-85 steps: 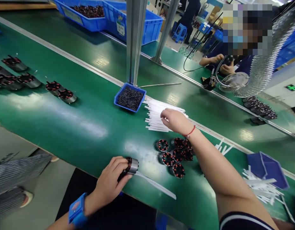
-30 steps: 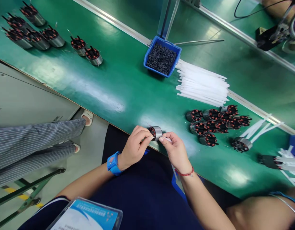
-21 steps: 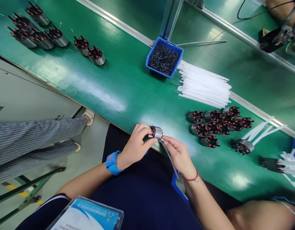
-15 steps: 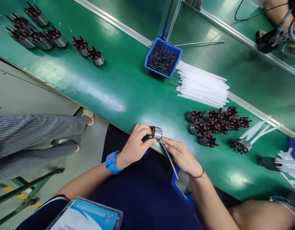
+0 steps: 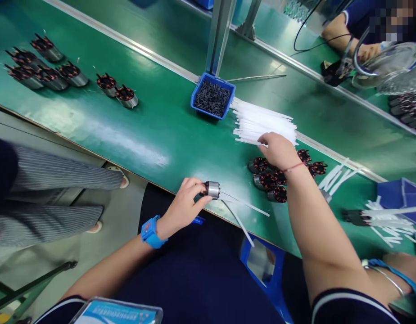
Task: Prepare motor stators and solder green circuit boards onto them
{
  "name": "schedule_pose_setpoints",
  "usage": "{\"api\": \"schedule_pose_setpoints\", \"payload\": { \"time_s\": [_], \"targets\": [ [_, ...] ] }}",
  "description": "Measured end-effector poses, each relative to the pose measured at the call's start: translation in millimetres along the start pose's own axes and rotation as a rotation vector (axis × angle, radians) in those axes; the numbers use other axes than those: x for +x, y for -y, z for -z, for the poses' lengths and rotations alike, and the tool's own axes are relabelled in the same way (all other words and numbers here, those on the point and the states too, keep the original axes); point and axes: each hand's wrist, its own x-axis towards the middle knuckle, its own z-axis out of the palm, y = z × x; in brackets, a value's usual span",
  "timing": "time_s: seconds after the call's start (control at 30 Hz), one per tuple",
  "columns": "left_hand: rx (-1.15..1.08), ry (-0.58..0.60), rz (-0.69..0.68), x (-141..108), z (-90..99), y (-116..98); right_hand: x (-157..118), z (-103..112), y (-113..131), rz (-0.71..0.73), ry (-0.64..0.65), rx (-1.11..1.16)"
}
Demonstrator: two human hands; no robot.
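Note:
My left hand (image 5: 183,204), wearing a blue wristband, grips a motor stator (image 5: 213,190) at the table's front edge. The stator lies on its side, a silver ring with dark, copper-wound ends. Two thin white strips (image 5: 241,228) stick out of its right end, one hanging past the table edge and one lying over the table. My right hand (image 5: 278,149) reaches across to the near edge of a pile of white strips (image 5: 262,119). Its thumb and forefinger look apart, with no strip visible between them; the other fingers are hidden. Beneath my right forearm stand several more stators (image 5: 277,194).
A blue bin (image 5: 213,95) of small black pieces sits beside the metal post (image 5: 221,38). More stators (image 5: 127,96) stand on the left. Strip-filled stators (image 5: 354,217) and a blue box (image 5: 402,195) are at right. Other people are at left, far right and across the table.
My right hand has left the stator and moved up and right to the white strip pile. A second strip now shows out of the stator. The view has shifted slightly.

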Motion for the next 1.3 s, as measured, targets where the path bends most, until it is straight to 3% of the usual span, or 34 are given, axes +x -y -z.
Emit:
{"api": "schedule_pose_setpoints", "payload": {
  "time_s": [0.13,0.27,0.4,0.5,0.6,0.73,0.83,1.1,1.3],
  "targets": [
    [0.024,0.02,-0.021,-6.5,1.1,0.6,31.6,-18.9,-15.5,0.026,0.12,-0.037],
    [0.014,0.038,-0.033,-8.3,3.2,0.0,24.6,-7.6,-14.4,0.08,0.114,0.053],
    [0.004,0.027,0.002,-6.1,4.8,-1.6,-24.5,21.4,5.2,0.048,-0.022,0.537],
    [0.011,0.045,0.024,-5.4,6.6,-3.1,-77.4,28.8,31.1,0.118,0.052,0.693],
    [0.028,0.078,0.059,-6.1,8.3,-3.5,-123.9,14.0,56.0,0.166,0.229,0.651],
    [0.053,0.08,0.046,-7.4,8.2,-1.5,-155.8,-16.2,74.7,-0.01,0.246,0.642],
    [0.084,0.075,0.025,-8.1,7.0,0.0,-155.6,-26.7,82.3,-0.028,0.248,0.69],
    [0.049,0.114,-0.002,-9.8,11.4,0.3,-122.7,-27.9,107.0,0.099,0.3,0.867],
    [-0.021,0.107,0.037,-9.4,12.8,-0.2,-121.3,-34.7,113.5,-0.021,0.384,1.167]
  ]
}}
